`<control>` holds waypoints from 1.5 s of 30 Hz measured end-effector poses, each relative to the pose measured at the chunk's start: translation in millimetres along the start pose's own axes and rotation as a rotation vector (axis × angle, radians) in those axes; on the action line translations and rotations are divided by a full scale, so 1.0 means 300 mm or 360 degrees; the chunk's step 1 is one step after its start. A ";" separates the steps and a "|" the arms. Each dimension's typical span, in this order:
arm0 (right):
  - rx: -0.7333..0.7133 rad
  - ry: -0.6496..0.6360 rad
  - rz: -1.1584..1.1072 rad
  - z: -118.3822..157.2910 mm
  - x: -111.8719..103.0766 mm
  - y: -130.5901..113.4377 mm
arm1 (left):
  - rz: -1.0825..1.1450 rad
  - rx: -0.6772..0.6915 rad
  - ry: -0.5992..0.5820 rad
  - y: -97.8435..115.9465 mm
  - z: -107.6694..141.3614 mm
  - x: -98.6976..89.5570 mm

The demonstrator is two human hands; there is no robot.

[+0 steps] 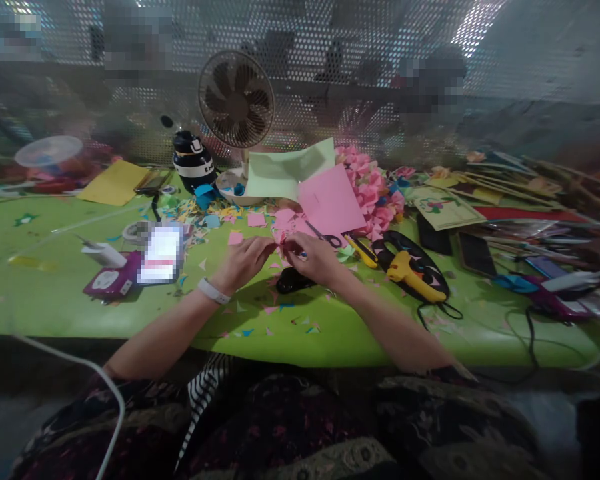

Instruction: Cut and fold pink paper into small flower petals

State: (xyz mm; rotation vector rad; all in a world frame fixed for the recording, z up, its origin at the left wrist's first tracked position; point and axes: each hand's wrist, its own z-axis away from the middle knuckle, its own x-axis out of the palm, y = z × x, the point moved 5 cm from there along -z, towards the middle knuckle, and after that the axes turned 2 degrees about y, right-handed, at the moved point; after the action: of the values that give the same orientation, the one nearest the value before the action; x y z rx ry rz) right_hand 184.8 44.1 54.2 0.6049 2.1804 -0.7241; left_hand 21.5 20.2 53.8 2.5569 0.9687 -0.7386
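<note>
Both hands meet over the green table point(145, 313), pinching a small pink paper piece point(280, 243) between them. My left hand point(245, 261) is closed on its left side, with a white band on the wrist. My right hand point(313, 255) is closed on its right side; the fingertips partly hide the paper. Just below the hands lies a black object point(293, 281). Scissors point(325, 235) rest right behind my right hand, beside a yellow cutter point(361, 251). Pink paper squares point(257, 219) lie beyond the fingers.
A fan point(237, 100), a dark jug point(193, 163), a pink sheet point(333, 200) and pink paper flowers point(373, 190) stand or lie behind. At left is a lit phone point(161, 253); at right, a yellow glue gun point(413, 275) and dark phones point(475, 253). Paper scraps are scattered around.
</note>
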 end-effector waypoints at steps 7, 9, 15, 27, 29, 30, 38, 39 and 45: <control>0.0037 0.0135 -0.0112 0.009 0.003 0.015 | 0.0835 -0.0858 -0.0148 -0.049 0.024 0.057; 0.0041 0.0125 -0.0099 0.008 0.004 0.015 | 0.1110 -0.1074 -0.0178 -0.060 0.034 0.080; 0.0095 0.0113 -0.0276 -0.016 -0.074 0.053 | 0.1323 -0.1332 -0.0091 -0.110 0.047 0.094; 0.0723 -0.0319 0.0154 0.064 -0.388 0.267 | 0.1397 -0.1821 -0.0073 -0.193 0.070 0.117; 0.0891 -0.0557 0.0547 0.168 -0.457 0.295 | 0.1428 -0.1831 -0.0078 -0.192 0.067 0.115; 0.0981 -0.0670 0.0728 0.227 -0.486 0.311 | 0.1439 -0.1834 -0.0082 -0.191 0.064 0.114; 0.1392 -0.0979 0.1116 0.513 -0.474 0.405 | 0.1431 -0.1879 0.0014 -0.204 0.060 0.101; 0.1416 -0.0947 0.1129 0.519 -0.466 0.409 | 0.1411 -0.1870 0.0015 -0.205 0.060 0.098; 0.1454 -0.0730 0.1041 0.520 -0.455 0.400 | 0.1414 -0.1786 -0.0028 -0.203 0.050 0.092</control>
State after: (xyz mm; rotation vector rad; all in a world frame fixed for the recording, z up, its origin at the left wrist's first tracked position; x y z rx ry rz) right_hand 419.9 2.8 35.1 1.3567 1.0382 -1.3043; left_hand -7.9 72.1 19.9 1.6360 0.0517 0.0785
